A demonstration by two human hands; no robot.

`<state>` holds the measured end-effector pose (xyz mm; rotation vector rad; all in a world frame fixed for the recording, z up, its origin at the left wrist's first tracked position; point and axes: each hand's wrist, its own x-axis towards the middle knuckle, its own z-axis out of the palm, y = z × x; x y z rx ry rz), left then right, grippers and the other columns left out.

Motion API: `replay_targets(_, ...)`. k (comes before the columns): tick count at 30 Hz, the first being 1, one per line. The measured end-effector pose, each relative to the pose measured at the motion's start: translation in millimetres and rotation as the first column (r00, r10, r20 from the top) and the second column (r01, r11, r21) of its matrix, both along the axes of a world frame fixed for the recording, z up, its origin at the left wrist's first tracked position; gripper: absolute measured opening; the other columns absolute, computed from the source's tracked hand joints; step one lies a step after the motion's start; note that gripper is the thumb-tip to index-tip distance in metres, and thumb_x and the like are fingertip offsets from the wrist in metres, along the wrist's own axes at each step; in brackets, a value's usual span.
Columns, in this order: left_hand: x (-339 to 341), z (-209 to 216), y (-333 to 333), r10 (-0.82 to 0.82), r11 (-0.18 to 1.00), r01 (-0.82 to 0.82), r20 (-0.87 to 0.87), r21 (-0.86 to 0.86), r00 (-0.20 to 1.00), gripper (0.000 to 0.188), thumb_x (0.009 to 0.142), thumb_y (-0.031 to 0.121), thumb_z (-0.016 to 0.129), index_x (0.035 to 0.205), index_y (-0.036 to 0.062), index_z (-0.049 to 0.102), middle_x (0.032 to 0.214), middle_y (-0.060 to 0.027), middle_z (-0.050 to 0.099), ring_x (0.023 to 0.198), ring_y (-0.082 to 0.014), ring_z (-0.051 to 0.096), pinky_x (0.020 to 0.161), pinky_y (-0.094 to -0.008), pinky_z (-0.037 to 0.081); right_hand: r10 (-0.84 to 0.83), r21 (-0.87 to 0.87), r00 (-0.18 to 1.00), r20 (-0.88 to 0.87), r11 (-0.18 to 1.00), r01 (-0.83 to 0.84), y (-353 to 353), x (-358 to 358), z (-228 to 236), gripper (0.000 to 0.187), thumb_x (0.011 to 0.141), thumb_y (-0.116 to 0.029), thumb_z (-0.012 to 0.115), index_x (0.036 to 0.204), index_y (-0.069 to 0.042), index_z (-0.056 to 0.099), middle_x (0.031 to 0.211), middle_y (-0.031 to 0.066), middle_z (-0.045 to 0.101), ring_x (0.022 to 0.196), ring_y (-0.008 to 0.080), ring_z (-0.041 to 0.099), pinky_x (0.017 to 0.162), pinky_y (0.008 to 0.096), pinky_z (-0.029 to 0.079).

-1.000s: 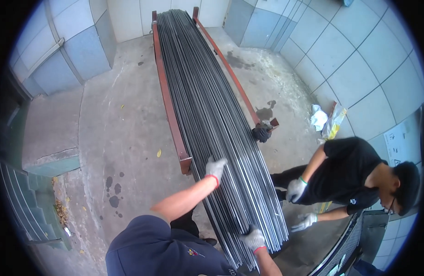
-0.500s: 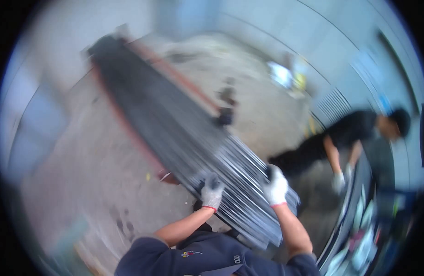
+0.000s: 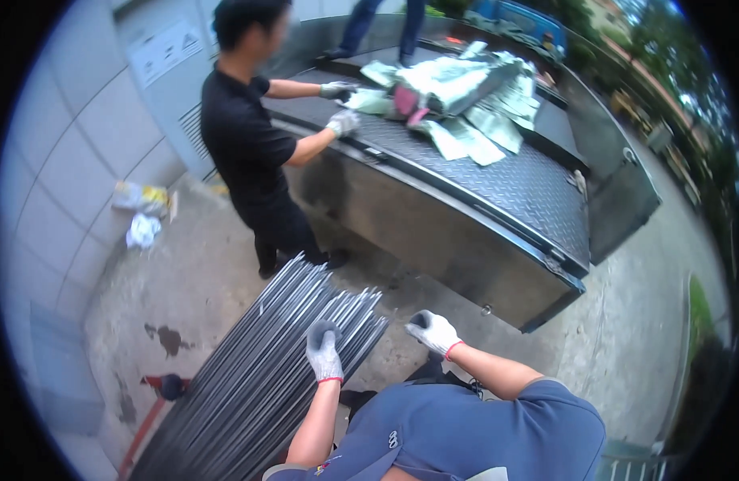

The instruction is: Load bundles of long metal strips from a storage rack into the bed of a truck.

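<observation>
A thick bundle of long, thin dark metal strips (image 3: 249, 361) runs from the lower left toward the middle, its uneven ends pointing at the truck. Above the right edge of these strips is my left hand (image 3: 325, 353), in a white knitted glove with grey-coated fingers. Its fingers curl loosely, with no strip visible in them; whether it touches the bundle is unclear. My right hand (image 3: 435, 332), gloved alike, is raised in front of my body, right of the strip ends. Its fingers are bent and nothing shows in them.
Ahead stands a truck bed (image 3: 538, 188) of patterned metal plate, bearing pale green wrapping sheets (image 3: 473, 140). A co-worker in black (image 3: 245, 144) leans over its edge. Another person's legs (image 3: 385, 28) stand on it. Red cart frame (image 3: 149, 417) shows beside the strips; bags (image 3: 143, 212) lie by the wall.
The view has swung right, from the length of the strips to the truck. Both my hands were on the strips near their ends; now my right hand is off them and raised.
</observation>
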<state>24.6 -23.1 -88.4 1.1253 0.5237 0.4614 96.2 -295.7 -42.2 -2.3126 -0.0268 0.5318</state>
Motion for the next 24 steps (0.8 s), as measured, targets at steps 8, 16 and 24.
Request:
replay_targets(8, 133.4, -0.4, -190.1, -0.382, 0.923, 0.385, -0.110, 0.008, 0.918, 0.030, 0.099, 0.003, 0.068, 0.128, -0.0012, 0.065, 0.114, -0.0115, 0.074, 0.101, -0.0206, 0.072, 0.088, -0.0328, 0.059, -0.366, 0.164, 0.930, -0.012, 0.917, 0.363, -202.0, 42.6, 7.0, 0.043, 0.092, -0.037, 0.077, 0.117, -0.002, 0.072, 0.105, 0.0134, 0.078, 0.087, 0.0200, 0.075, 0.083, 0.0352, 0.058)
replay_targets(16, 268.3, 29.0, -294.6, -0.597, 0.781, 0.594, -0.049, 0.194, 0.801, 0.029, 0.101, 0.006, 0.066, 0.129, -0.0014, 0.064, 0.112, -0.0118, 0.074, 0.098, -0.0176, 0.072, 0.087, -0.0312, 0.059, -0.535, 0.554, 0.802, -0.264, 0.597, 0.580, -285.9, 110.2, 25.0, 0.038, 0.095, -0.030, 0.077, 0.121, -0.003, 0.069, 0.096, 0.0077, 0.075, 0.079, 0.0144, 0.072, 0.068, 0.0304, 0.058)
replay_targets(24, 454.2, 51.6, -278.7, -0.318, 0.493, 0.330, -0.187, 0.805, 0.930, 0.031, 0.095, 0.023, 0.067, 0.123, 0.0097, 0.072, 0.114, -0.0145, 0.077, 0.109, -0.0307, 0.074, 0.097, -0.0401, 0.056, -0.174, 0.829, 0.815, -0.552, -0.008, 0.559, -253.0, 207.6, 56.7, 0.032, 0.101, -0.029, 0.070, 0.121, -0.005, 0.063, 0.104, 0.0106, 0.070, 0.096, 0.0256, 0.072, 0.086, 0.0411, 0.061)
